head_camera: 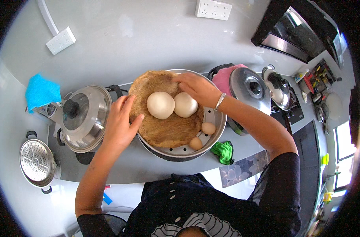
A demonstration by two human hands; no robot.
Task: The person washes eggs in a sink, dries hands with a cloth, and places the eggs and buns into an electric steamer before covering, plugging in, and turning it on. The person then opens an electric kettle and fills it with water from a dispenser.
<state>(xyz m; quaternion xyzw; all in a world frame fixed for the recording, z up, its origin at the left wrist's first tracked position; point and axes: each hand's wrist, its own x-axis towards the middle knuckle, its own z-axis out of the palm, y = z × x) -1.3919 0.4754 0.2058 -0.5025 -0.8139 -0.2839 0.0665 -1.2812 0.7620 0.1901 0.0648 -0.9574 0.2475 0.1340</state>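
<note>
A wide metal steamer pot (223, 124) with a perforated tray stands before me. In it lies a brown fibrous steamer mat (168, 130), its left side over the pot's rim. Two round pieces of white dough (161, 105) sit side by side on the mat. Two brown eggs (208, 128) rest on the tray, right of the mat. My left hand (123, 121) is at the mat's left edge, thumb and fingers apart. My right hand (197, 89), with a bracelet at the wrist, is over the right dough piece, its fingertips near the mat's back edge; whether it grips anything is unclear.
Left of the pot stands a lidded glass-and-steel pot (86, 118); farther left is a two-handled steamer basket (38, 161). To the right are a lidded pot (249, 89), a pink cloth (223, 78), a green cloth (223, 151) and a lidded wok (276, 89) on a stove.
</note>
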